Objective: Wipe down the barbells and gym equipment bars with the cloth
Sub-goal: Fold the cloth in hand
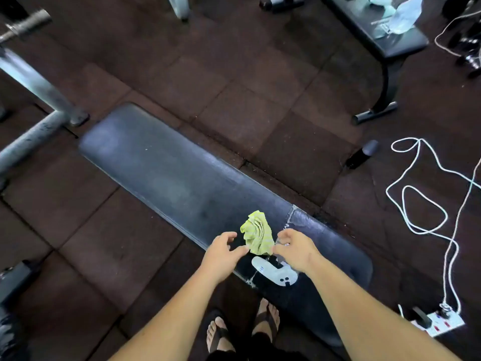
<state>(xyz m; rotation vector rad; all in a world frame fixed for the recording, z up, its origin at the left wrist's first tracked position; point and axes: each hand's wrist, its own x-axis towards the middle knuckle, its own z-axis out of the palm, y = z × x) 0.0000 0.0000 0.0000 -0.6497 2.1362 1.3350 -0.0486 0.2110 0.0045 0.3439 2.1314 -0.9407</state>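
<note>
Two bare hands are reaching down toward a crumpled cloth lying on a long padded bench, seen from a head camera looking at a dark rubber-tiled gym floor (247,82). Stretching diagonally across the middle, the black weight bench (161,168) is showing a dull, worn surface. At the left edge, grey steel rack tubes (33,84) are angling down to the floor, and a knurled barbell end (26,26) is poking in at the top left corner. A second bench (385,29) is standing at the upper right, and a white cable (426,204) is looping over the floor on the right.

Near the bench's closer end, the yellow-green cloth (257,231) is sitting bunched in loose folds. It is looking light, soft and limp, so it should gather easily; scooping the whole bundle from both sides would likely work better than pulling one corner. The left hand (221,256) is hovering just beside the cloth's lower left edge, fingers spread and curled, holding nothing. The right hand (294,250) is loosely cupped at the cloth's lower right corner; whether its fingertips are already pinching the fabric cannot be told. A white handheld device (276,273) is lying on the bench just below the hands.
</note>
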